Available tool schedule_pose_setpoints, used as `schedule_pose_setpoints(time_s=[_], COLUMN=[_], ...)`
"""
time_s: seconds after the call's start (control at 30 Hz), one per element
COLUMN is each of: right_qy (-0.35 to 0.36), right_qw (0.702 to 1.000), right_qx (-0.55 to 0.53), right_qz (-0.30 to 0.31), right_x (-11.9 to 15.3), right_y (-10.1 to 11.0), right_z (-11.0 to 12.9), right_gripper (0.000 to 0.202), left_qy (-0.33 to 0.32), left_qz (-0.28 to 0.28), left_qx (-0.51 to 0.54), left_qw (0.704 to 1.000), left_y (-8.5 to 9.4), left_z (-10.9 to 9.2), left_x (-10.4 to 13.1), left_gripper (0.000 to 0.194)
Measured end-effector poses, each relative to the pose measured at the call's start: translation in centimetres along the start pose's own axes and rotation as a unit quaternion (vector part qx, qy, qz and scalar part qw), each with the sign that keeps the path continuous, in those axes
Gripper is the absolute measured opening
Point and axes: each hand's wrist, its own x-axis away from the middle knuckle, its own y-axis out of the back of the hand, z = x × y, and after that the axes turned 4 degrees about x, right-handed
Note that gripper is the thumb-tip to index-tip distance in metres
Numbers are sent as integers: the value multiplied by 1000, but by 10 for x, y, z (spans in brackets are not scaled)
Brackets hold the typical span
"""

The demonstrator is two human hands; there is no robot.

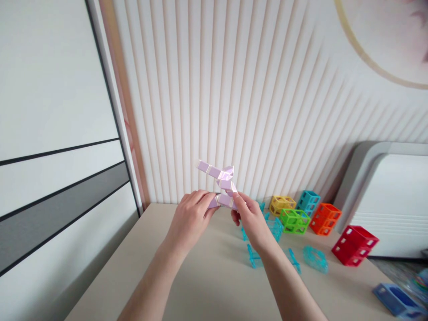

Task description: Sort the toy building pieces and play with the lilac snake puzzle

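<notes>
A pale purple folding snake puzzle [221,183] made of linked wedge segments is held up in the air above a beige table [200,276], bent into a zigzag. My left hand [190,218] pinches its lower left end. My right hand [250,218] grips the lower right segments. The upper part of the puzzle sticks up free, in front of a ribbed white wall.
Behind my right hand lie several teal plastic pieces [267,227] and a teal ring [315,259]. Hollow cubes stand beyond: yellow [281,204], green [294,220], teal [308,201], orange [325,218], red [354,244]. A blue block [394,299] lies at the right edge.
</notes>
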Motion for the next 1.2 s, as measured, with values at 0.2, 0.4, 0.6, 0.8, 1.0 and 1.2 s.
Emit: schedule_pose_setpoints(time_s=[0.2,0.4,0.6,0.8,1.0,1.2], right_qy=[23,24,37,53,91,142], right_qw=[997,991,994,992,985,978], right_qx=[12,0,14,57,109,154], right_qz=[66,130,97,103,97,20], right_x=[4,9,14,13,12,14], right_y=[15,20,16,20,17,8], right_z=[7,14,17,14,16,10], right_gripper=[40,47,47,45,29,23], left_qy=[1,93,134,5,-72,128], left_qz=[55,168,134,74,-9,-104], left_qx=[93,261,252,91,-11,236], left_qw=[994,946,949,993,997,958], left_y=[11,28,23,22,28,14], left_z=[4,6,10,19,18,17], left_x=[6,8,16,12,7,12], left_gripper=[23,20,25,15,23,66])
